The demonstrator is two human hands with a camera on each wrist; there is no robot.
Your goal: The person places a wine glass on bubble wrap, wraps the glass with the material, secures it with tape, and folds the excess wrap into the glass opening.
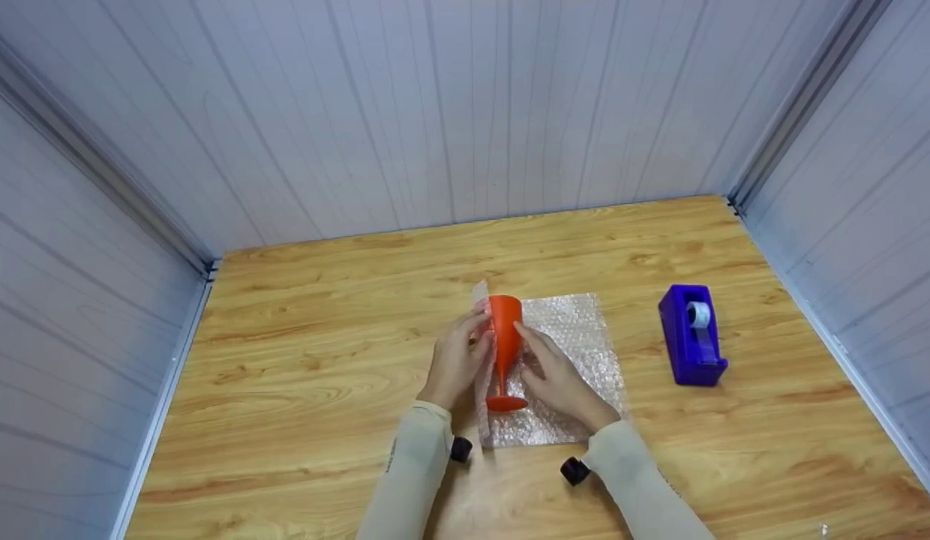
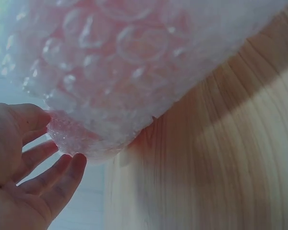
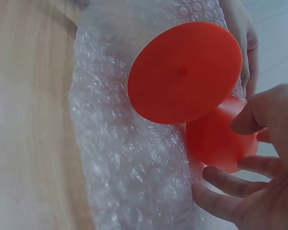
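A blue tape dispenser (image 1: 681, 346) stands right of the bubble wrap (image 1: 581, 330).

Pale sleeves (image 1: 414, 466) bear small dark markings (image 1: 391, 455) and black wrist cameras (image 1: 461, 449).

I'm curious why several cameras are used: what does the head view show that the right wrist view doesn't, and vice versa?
Only the head view shows the blue tape dispenser and its tape roll.
Only the right wrist view shows a small mark at the centre of the foot of the orange goblet.
Both show the goblet, bubble wrap, left hand, right hand and wooden table.
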